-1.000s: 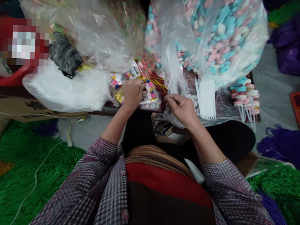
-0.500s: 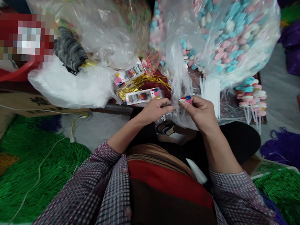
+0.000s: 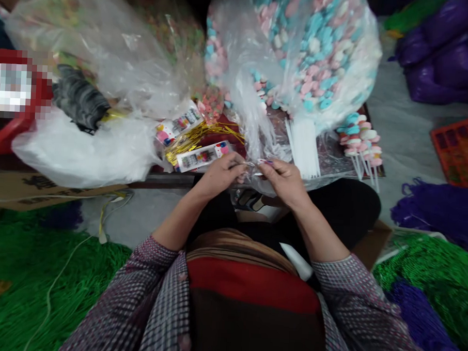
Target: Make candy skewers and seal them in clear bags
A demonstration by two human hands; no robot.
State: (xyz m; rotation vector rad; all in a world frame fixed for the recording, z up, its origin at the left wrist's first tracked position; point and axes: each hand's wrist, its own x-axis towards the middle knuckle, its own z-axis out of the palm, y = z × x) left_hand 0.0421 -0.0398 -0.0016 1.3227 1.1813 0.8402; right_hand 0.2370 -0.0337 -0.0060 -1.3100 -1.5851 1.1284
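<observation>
In the head view my left hand (image 3: 220, 177) and my right hand (image 3: 283, 182) meet over the table's front edge. Both are closed in a pinch on a small clear printed plastic packet (image 3: 254, 167), mostly hidden by the fingers. Left of my hands lie two more printed packets (image 3: 201, 156) and a bundle of gold twist ties (image 3: 195, 137). White sticks (image 3: 305, 147) rest in a stack beyond my right hand. Behind stands a big clear bag of pink, blue and white marshmallows (image 3: 320, 60), its loose plastic hanging toward my fingers.
Marshmallow skewers (image 3: 360, 137) lie at the table's right corner. White plastic bags (image 3: 83, 148), a dark grey striped cloth item (image 3: 80, 96) and a red basin (image 3: 3, 137) are on the left. An orange crate (image 3: 458, 149) and green strands (image 3: 39, 270) sit on the floor.
My hands have come closer together, and the packet's red-and-blue printed end is now mostly covered by my right fingers. The whole view has shifted, with table items appearing farther left.
</observation>
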